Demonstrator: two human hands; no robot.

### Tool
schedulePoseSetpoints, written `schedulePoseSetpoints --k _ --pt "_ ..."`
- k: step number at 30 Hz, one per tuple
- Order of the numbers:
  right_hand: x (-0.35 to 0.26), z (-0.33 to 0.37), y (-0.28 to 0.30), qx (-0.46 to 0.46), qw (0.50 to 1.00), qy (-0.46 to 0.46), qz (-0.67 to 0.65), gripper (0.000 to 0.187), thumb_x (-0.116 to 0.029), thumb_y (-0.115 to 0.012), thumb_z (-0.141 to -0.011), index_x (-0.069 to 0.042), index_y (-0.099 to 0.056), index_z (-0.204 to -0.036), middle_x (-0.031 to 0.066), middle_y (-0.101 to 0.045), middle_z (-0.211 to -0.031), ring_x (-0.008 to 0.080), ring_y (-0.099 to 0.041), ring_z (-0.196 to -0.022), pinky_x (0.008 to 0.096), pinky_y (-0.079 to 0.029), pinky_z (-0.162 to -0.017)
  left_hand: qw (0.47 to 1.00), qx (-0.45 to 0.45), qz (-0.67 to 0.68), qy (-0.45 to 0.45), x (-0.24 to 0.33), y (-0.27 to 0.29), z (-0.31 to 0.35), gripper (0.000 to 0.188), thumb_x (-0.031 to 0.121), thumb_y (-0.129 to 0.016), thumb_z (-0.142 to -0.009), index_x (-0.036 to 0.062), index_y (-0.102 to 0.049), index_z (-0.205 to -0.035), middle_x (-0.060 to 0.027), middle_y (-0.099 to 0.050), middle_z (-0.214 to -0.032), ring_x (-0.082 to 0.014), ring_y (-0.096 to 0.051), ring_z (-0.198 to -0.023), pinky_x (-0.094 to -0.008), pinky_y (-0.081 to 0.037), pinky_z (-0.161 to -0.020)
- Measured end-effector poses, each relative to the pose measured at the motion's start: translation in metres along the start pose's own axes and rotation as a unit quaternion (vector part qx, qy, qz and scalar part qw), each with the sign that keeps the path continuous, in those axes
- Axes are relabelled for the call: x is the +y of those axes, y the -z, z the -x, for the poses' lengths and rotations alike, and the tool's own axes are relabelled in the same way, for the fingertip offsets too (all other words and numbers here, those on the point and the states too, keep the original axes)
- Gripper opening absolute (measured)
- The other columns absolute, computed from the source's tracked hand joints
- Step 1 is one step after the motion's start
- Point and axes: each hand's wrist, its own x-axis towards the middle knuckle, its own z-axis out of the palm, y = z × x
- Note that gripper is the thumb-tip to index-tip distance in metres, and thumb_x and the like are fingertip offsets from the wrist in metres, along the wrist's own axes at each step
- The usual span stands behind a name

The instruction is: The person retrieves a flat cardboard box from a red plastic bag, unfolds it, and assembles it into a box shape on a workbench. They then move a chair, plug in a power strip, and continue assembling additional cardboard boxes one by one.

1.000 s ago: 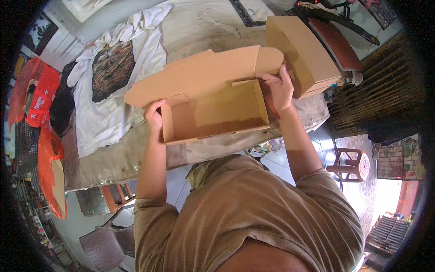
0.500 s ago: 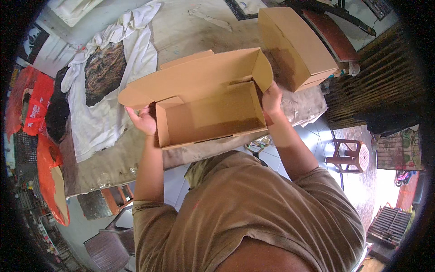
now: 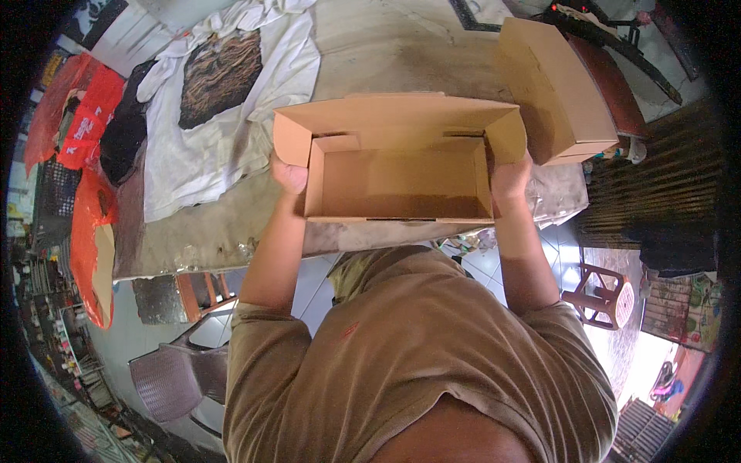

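An open brown cardboard box (image 3: 401, 185) is held level in front of me, over the near edge of the table. Its lid stands raised at the far side, with a side flap at each end, and nothing lies inside. At the box's left end, my left hand (image 3: 290, 174) grips the wall, its fingers partly hidden behind the flap. My right hand (image 3: 510, 177) holds the right end the same way, with most fingers out of sight behind the cardboard.
A closed cardboard box (image 3: 559, 92) stands on the table (image 3: 378, 58) at the far right. Across the left lies a white shirt (image 3: 185, 166) with a dark print. Red plastic bags (image 3: 91, 116) hang farther left. Below are a chair (image 3: 166, 382) and a brown stool (image 3: 606, 297).
The box has turned from a tilt to nearly level, and both hands have gone with it. My view has shifted, so the table and shirt sit farther right in the picture.
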Motion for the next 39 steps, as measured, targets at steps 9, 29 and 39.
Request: schedulePoseSetpoints --k 9,29,39 --pt "0.003 -0.004 0.003 -0.014 0.997 0.018 0.073 0.03 -0.026 -0.046 -0.091 -0.001 -0.057 -0.104 0.0025 -0.06 -0.095 0.0103 -0.054 -0.084 0.0236 -0.043 -0.074 0.943 0.083 -0.322 0.009 0.004 0.019 0.005 0.04 0.028 -0.042 -0.086 0.0004 -0.045 -0.114 -0.0094 -0.052 -0.112 -0.0235 -0.052 -0.101 -0.0384 -0.042 -0.087" --pt "-0.014 0.009 0.031 -0.176 0.979 -0.037 0.093 0.029 -0.024 -0.049 -0.085 -0.003 -0.056 -0.103 0.0188 -0.044 -0.124 0.0258 -0.047 -0.11 0.0366 -0.035 -0.094 0.952 0.041 -0.265 0.15 0.025 -0.046 0.014 0.067 0.04 -0.044 -0.078 -0.0051 -0.033 -0.126 -0.0173 -0.038 -0.129 -0.0242 -0.039 -0.118 -0.0343 -0.028 -0.099" --pt "-0.025 -0.018 -0.002 -0.099 0.988 -0.023 0.118 0.031 -0.008 -0.062 -0.077 -0.003 -0.058 -0.107 0.0067 -0.056 -0.113 0.0153 -0.051 -0.101 0.0262 -0.039 -0.088 0.935 0.105 -0.316 0.125 0.025 -0.082 0.0 0.075 0.012 -0.052 -0.075 0.0049 -0.013 -0.138 -0.0115 -0.035 -0.131 -0.0212 -0.036 -0.12 -0.032 -0.026 -0.1"
